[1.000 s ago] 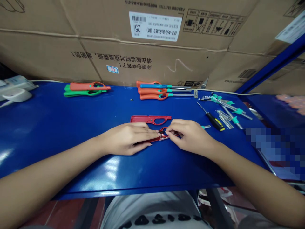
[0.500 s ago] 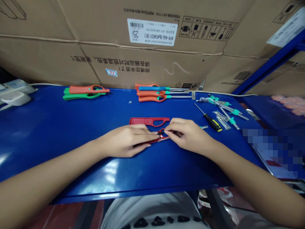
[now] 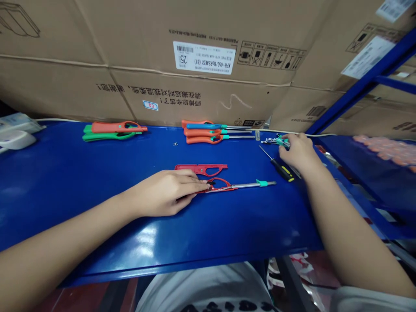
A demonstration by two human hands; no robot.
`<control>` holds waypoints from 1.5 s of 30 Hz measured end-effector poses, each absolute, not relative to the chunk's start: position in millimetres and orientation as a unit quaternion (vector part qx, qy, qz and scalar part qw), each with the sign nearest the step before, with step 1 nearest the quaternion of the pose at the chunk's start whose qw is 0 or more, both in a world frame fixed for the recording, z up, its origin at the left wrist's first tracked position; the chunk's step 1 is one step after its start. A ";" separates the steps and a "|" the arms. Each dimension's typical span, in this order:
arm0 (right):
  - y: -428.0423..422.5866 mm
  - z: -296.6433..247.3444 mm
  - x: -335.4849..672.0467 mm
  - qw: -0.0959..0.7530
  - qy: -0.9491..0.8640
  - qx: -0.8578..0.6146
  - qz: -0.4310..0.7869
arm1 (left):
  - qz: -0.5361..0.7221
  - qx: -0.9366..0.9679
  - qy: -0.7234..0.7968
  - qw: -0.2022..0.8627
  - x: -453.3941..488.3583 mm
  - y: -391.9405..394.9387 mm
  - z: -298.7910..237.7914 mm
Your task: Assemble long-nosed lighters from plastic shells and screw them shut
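My left hand (image 3: 175, 190) is closed around the handle end of a red lighter casing half (image 3: 221, 179), pressing it to the table. A metal tube (image 3: 247, 185) with a teal collar extends rightward from this half, and a thin pale wire runs inside it. Just behind lies the other red casing half (image 3: 214, 168), its hollow side up. My right hand (image 3: 300, 151) reaches over a pile of teal-tipped parts with white wires (image 3: 273, 141) at the back right. Its thumb and forefinger are apart at the pile; the other fingertips are hidden.
A black-and-yellow screwdriver (image 3: 282, 170) lies beside my right hand. Several orange and blue lighters (image 3: 203, 133) are grouped at the back, with orange and green handles (image 3: 113, 130) farther left. A cardboard box (image 3: 146, 52) stands behind the blue table (image 3: 208, 238).
My right hand has left the red casing and moved right and back to the parts pile, exposing the metal tube. My left hand stays on the casing. The view has shifted slightly.
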State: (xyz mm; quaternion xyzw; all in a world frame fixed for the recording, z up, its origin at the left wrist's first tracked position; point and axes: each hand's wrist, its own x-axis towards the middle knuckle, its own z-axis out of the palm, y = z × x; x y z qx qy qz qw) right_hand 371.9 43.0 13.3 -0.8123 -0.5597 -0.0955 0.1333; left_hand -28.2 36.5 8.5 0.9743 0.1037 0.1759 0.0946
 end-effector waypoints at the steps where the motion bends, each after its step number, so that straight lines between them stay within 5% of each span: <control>1: 44.8 10.6 376.3 0.129 -0.549 -0.820 -0.095 | 0.175 0.975 0.105 0.092 -28.6 36.5 8.6; 28: 60.8 -6.4 389.7 0.139 -0.555 -0.820 -0.027 | 0.191 0.974 0.100 0.073 -29.5 36.1 4.6; 45: 37.6 13.8 321.1 0.302 -0.713 -0.632 -0.018 | 0.208 0.967 0.107 0.099 -25.6 34.1 5.7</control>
